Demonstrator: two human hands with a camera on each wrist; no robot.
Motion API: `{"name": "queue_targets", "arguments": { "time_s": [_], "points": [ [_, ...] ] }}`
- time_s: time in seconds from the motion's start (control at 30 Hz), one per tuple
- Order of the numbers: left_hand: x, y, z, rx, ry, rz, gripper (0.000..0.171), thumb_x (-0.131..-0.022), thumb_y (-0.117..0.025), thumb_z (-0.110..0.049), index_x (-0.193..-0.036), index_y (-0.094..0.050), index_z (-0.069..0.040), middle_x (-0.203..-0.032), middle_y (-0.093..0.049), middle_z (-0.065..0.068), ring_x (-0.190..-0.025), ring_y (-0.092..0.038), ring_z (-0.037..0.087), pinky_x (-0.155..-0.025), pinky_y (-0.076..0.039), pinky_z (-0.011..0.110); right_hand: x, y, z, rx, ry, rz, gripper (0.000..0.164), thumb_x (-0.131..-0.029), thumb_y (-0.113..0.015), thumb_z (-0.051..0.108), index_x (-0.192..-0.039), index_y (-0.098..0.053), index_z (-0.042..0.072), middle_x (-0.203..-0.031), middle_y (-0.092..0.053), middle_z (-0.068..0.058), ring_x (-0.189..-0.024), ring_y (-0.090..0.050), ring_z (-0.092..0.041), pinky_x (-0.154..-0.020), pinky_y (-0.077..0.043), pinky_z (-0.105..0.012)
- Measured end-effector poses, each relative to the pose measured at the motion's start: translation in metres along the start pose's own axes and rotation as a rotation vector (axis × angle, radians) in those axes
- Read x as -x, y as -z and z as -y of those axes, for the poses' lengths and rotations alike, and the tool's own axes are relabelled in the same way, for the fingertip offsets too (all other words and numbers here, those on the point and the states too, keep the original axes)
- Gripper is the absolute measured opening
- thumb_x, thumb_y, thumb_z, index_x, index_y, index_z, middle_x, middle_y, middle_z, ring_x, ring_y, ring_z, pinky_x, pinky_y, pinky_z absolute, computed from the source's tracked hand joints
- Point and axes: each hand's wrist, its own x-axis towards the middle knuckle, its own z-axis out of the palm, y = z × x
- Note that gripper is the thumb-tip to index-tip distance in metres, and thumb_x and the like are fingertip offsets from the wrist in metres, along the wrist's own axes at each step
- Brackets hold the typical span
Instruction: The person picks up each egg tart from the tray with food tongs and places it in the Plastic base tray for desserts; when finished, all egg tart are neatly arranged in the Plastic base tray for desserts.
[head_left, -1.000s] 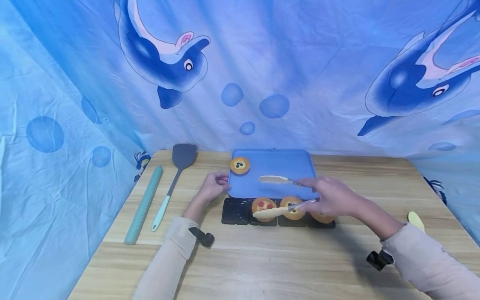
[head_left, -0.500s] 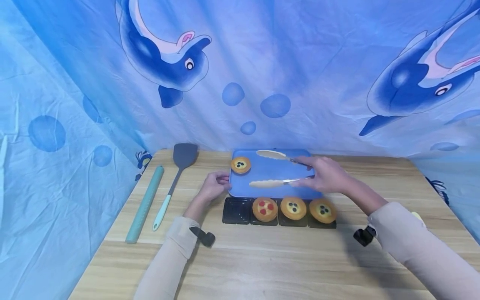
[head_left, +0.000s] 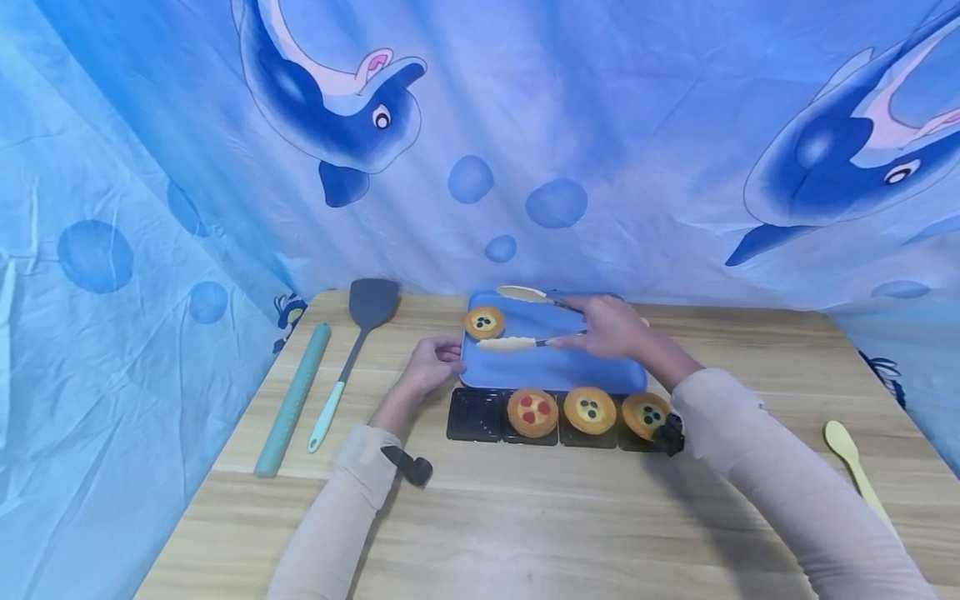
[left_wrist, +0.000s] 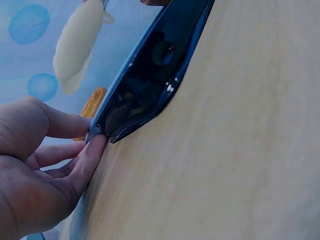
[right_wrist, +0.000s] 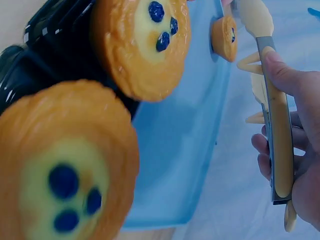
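Observation:
My right hand (head_left: 613,327) grips a pair of food tongs (right_wrist: 280,130) with cream tips. The tongs' arms stand apart over the blue tray (head_left: 555,371), their tips near an egg tart (head_left: 484,322) with dark berries at the tray's left side. Nothing is between the tips. My left hand (head_left: 435,364) pinches the tray's left edge between thumb and fingers, close to its front corner. In front of the tray lies a row of black plastic boxes (head_left: 476,415). One tart with red berries (head_left: 533,412) and two with dark berries (head_left: 590,411) sit in it; the leftmost compartment holds no tart.
Left of the tray lie a grey-headed spatula (head_left: 373,304) and a teal rolling pin (head_left: 294,400). A pale yellow spoon (head_left: 855,462) lies on the right of the wooden table (head_left: 495,517). A blue curtain (head_left: 622,108) hangs behind the table.
The tongs have moved from above the black boxes to over the tray, back and leftward towards the tart there. My left hand keeps its place at the tray's edge.

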Motion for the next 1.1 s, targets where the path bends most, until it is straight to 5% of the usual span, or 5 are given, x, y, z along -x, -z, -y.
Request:
{"name": "queue_targets", "arguments": {
  "time_s": [0.13, 0.3, 0.53, 0.77, 1.1],
  "points": [
    [0.0, 0.002, 0.001, 0.003, 0.001, -0.008, 0.048, -0.076, -0.066, 0.005, -0.123, -0.054, 0.006, -0.109, -0.06, 0.02, -0.097, -0.06, 0.027, -0.085, -0.054, 0.032, -0.013, -0.01, 0.0, -0.018, -0.005, 0.005, 0.083, -0.076, -0.067, 0.06, -0.139, -0.046, 0.01, -0.112, -0.066, -0.012, -0.038, -0.03, -0.011, -0.05, -0.042, -0.028],
    [0.0, 0.003, 0.002, 0.004, 0.003, -0.006, 0.047, -0.077, -0.066, 0.005, -0.123, -0.055, 0.006, -0.11, -0.06, 0.02, -0.097, -0.06, 0.027, -0.084, -0.054, 0.031, -0.023, -0.023, -0.002, -0.029, -0.034, 0.035, 0.083, -0.076, -0.067, 0.059, -0.14, -0.044, 0.012, -0.124, -0.061, -0.012, -0.038, -0.031, -0.01, -0.044, -0.04, -0.027],
    [0.001, 0.002, 0.001, 0.003, 0.001, -0.011, 0.047, -0.077, -0.065, 0.005, -0.123, -0.055, 0.006, -0.109, -0.06, 0.02, -0.098, -0.06, 0.027, -0.084, -0.054, 0.032, -0.028, -0.03, -0.003, -0.058, -0.077, 0.056, 0.08, -0.077, -0.068, 0.056, -0.14, -0.045, 0.013, -0.119, -0.063, -0.013, -0.041, -0.037, -0.014, -0.043, -0.041, -0.028],
    [0.0, 0.002, 0.002, -0.002, -0.009, 0.0, 0.048, -0.076, -0.065, 0.005, -0.123, -0.054, 0.006, -0.111, -0.06, 0.02, -0.098, -0.06, 0.028, -0.086, -0.054, 0.032, -0.029, -0.035, 0.001, -0.047, -0.078, 0.058, 0.075, -0.077, -0.07, 0.052, -0.137, -0.049, 0.011, -0.134, -0.055, -0.011, -0.068, -0.058, -0.018, -0.062, -0.049, -0.026],
    [0.0, 0.0, 0.0, -0.024, -0.038, -0.004, 0.047, -0.076, -0.066, 0.005, -0.122, -0.055, 0.007, -0.109, -0.061, 0.021, -0.096, -0.061, 0.027, -0.084, -0.054, 0.032, -0.031, -0.039, 0.002, -0.016, -0.072, -0.003, 0.064, -0.081, -0.068, 0.049, -0.132, -0.055, 0.012, -0.127, -0.06, -0.011, -0.046, -0.044, -0.013, -0.042, -0.041, -0.026]
  ]
}}
